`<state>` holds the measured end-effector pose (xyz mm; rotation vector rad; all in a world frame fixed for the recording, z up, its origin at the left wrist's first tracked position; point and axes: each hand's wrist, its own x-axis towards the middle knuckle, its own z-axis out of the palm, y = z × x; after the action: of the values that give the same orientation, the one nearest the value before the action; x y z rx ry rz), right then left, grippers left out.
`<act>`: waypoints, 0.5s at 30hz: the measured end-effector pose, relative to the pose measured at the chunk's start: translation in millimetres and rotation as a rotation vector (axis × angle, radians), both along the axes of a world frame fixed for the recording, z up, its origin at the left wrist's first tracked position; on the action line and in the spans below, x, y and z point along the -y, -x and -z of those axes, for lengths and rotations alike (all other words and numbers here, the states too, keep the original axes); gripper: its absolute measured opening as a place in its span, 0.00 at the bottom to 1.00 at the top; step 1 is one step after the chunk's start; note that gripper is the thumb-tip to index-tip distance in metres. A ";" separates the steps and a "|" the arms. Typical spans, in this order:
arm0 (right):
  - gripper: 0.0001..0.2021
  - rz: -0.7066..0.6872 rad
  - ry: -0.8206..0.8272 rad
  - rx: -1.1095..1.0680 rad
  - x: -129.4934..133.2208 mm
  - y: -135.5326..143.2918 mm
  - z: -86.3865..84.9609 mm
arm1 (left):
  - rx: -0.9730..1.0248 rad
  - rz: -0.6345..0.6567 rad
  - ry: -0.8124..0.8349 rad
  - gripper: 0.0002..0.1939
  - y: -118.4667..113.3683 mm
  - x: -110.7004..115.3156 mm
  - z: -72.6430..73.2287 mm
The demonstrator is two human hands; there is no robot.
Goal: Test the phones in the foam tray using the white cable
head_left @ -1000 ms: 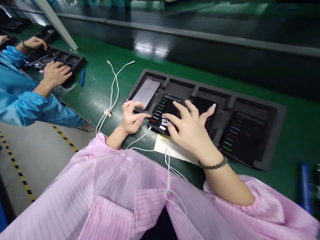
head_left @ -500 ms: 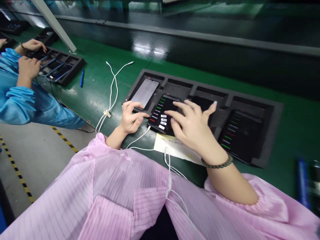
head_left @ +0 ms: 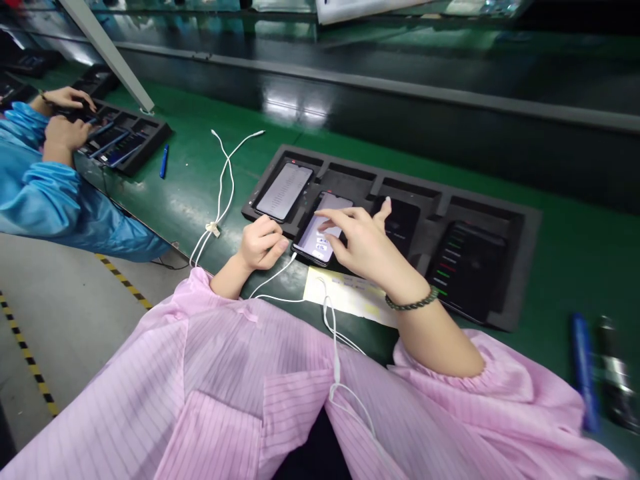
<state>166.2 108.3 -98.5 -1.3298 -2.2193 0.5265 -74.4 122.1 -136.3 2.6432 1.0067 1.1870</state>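
A dark tray (head_left: 425,180) holds several phones in its compartments. My right hand (head_left: 365,243), fingers spread and holding nothing, is over the second phone (head_left: 313,241), whose light screen has small white labels near its lower end. A white cable (head_left: 274,268) reaches that phone's lower edge. My left hand (head_left: 263,245) rests loosely curled at the tray's front edge, with nothing visible in it. At the left end lies a phone with a pale list on screen (head_left: 285,191). The third phone (head_left: 400,223) is dark, and the right-hand phone (head_left: 467,270) shows coloured lines of text.
A yellow and white paper (head_left: 345,293) lies before the tray. Tied white cables (head_left: 225,180) and a blue pen (head_left: 164,161) are to the left. Another person's hands work at a second tray (head_left: 160,133). A blue pen-like object (head_left: 584,370) lies at the right.
The second phone's screen has turned from black with coloured text to light. My right hand has shifted left over it, and my left fingers have curled in. The view has shifted slightly.
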 end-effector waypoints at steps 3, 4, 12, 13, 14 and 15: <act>0.24 -0.013 0.009 0.014 -1.6 0.0 -0.3 | -0.018 0.043 -0.008 0.30 -1.5 0.2 -1.3; 0.24 -0.016 0.007 0.019 -2.0 0.0 -0.4 | -0.026 0.061 -0.016 0.29 -2.4 0.3 -2.0; 0.24 -0.056 -0.047 0.056 -3.8 1.6 -0.2 | -0.097 0.173 -0.021 0.27 -12.8 2.5 -2.9; 0.24 -0.061 -0.051 0.052 -3.8 1.6 0.2 | -0.111 0.167 0.012 0.27 -13.7 3.0 -2.5; 0.24 -0.066 -0.055 0.047 -3.8 1.7 0.7 | -0.124 0.164 0.046 0.28 -14.4 3.6 -2.1; 0.24 -0.072 -0.061 0.044 -3.8 1.6 1.3 | -0.129 0.165 0.076 0.28 -14.9 4.1 -1.7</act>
<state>164.5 112.1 -99.8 -1.2459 -2.3068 0.4558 -59.5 117.9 -134.5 2.7107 0.8137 0.9369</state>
